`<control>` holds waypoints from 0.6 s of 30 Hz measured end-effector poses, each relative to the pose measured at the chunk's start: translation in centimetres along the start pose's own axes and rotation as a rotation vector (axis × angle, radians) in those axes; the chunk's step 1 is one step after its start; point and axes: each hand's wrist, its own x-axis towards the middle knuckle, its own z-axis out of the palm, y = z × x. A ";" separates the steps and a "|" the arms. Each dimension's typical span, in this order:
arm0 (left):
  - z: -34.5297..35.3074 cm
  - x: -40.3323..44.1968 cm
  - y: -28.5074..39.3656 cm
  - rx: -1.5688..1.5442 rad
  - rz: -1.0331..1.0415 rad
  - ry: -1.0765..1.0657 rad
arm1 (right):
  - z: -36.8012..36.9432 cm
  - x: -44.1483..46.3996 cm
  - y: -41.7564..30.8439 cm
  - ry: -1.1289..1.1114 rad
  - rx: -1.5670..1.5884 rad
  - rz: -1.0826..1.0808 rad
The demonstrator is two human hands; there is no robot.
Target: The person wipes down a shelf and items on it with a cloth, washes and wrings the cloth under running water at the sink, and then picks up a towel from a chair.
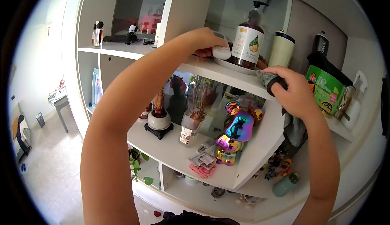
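Note:
My left hand reaches to the upper shelf, its fingers closed on a small white container at the left end of a round white tray. On that tray stands a large brown pump bottle with a white label. In my right hand is a grey cloth, gripped at the shelf's front edge. Part of the cloth sticks out above the fingers, and the rest hangs below. Behind the right hand stands a cream tumbler with a dark lid.
To the right are a green packet, a black can and a white spray bottle. Below stand a shiny rainbow bear figure, a vase of dried stems and a white plant pot. A teal bottle is lower right.

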 end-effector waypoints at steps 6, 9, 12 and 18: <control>-1.1 -0.3 -0.1 -0.322 -0.084 0.084 | -0.1 0.6 1.1 -0.034 0.089 0.017; -2.2 -3.5 1.5 -0.364 -0.096 0.134 | 0.1 0.2 1.2 0.007 0.094 -0.068; -3.7 -6.3 1.2 -0.554 0.036 0.144 | 0.1 0.2 1.2 -0.006 0.121 -0.102; -9.7 -13.9 -1.7 -0.646 0.299 0.243 | 0.3 0.2 0.9 -0.007 0.132 -0.151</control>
